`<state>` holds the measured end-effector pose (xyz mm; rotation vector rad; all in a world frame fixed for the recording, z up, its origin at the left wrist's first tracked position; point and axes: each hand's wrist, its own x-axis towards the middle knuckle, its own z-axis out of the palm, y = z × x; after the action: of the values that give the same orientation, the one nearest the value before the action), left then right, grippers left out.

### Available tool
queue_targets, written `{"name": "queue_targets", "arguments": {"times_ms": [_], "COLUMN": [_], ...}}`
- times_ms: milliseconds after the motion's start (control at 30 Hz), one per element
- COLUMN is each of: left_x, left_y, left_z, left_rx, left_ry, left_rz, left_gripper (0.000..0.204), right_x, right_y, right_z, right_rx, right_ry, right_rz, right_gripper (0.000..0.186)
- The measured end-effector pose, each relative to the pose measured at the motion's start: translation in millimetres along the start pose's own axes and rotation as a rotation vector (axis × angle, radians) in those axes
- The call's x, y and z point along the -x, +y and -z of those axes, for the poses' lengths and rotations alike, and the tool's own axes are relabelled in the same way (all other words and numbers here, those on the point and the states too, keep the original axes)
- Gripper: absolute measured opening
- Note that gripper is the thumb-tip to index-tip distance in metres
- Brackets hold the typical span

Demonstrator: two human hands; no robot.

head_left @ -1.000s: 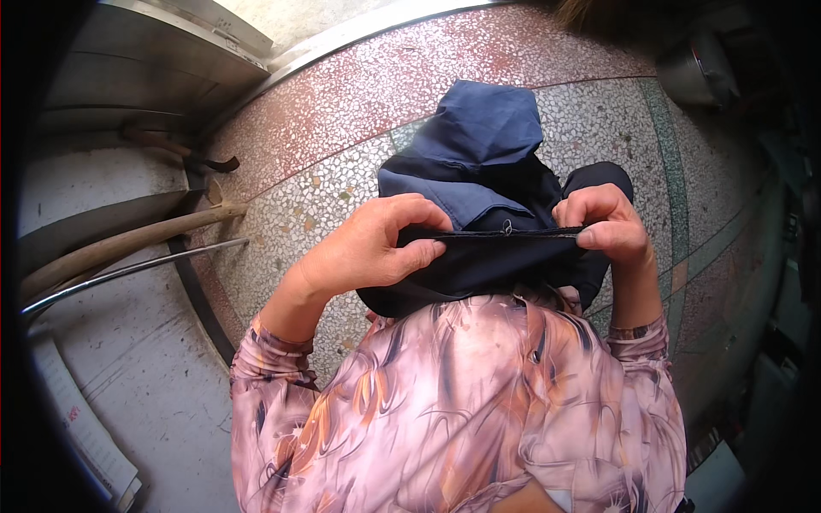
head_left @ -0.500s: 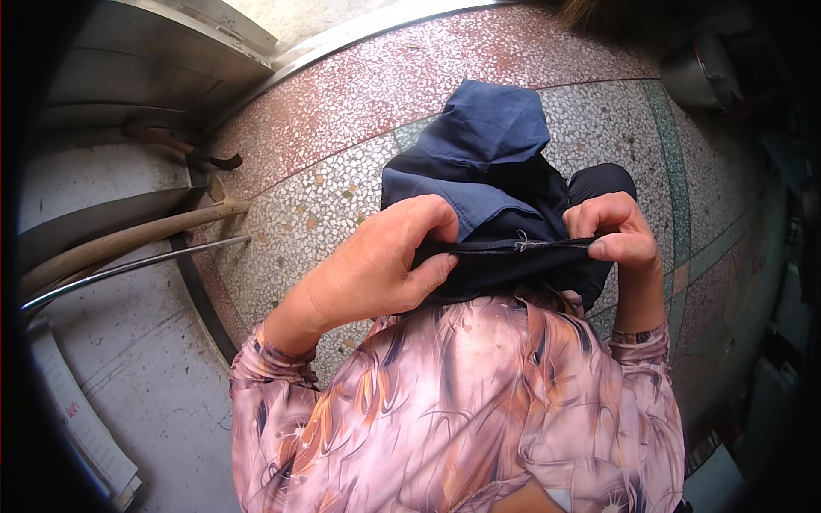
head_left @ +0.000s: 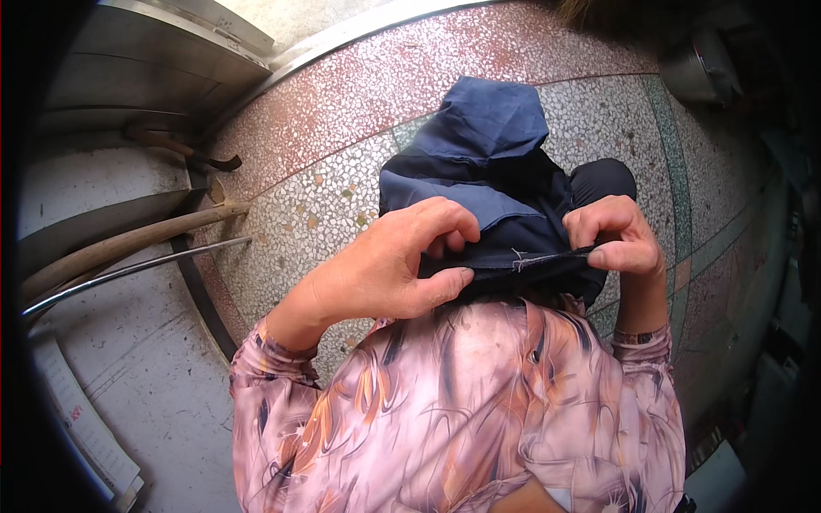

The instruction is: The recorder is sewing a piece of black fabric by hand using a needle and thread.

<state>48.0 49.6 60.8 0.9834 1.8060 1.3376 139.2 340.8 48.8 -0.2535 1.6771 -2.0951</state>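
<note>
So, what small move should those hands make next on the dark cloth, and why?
I'd suggest the left hand pinch the dark cloth nearer the pale loose threads: its thumb and forefinger stand apart, while the right hand already pinches the edge on the threads' other side. That might steady the edge.

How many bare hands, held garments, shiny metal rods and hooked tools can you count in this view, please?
Bare hands: 2, the left hand and right hand
Dark garment: 1
Metal rod: 1
Hooked tool: 1
Total: 5
</note>
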Motion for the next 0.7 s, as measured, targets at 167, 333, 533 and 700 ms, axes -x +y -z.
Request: {"name": "queue_targets", "arguments": {"times_ms": [167, 333, 533, 700], "left_x": [-2, -3, -1, -3], "left_y": [0, -9, -10, -13], "left_z": [-2, -7, -9, -6], "left_rx": [-0.028, 0.028, 0.211, 0.344], "left_ry": [-0.014, 0.004, -0.006, -0.135], "left_rz": [0.017, -0.023, 0.073, 0.222], "left_gripper": [0.026, 0.016, 0.012, 0.017], "right_x": [-1, -1, 0, -1], "right_y": [0, 2, 3, 5], "right_z": [-1, -1, -2, -1], "right_rx": [0.0, -0.033, -0.065, -0.09], "right_ry": [0.015, 0.025, 0.04, 0.041], "right_rz": [-0.01, -0.01, 0.002, 0.007], "right_gripper": [0.013, 0.014, 0.015, 0.016]}}
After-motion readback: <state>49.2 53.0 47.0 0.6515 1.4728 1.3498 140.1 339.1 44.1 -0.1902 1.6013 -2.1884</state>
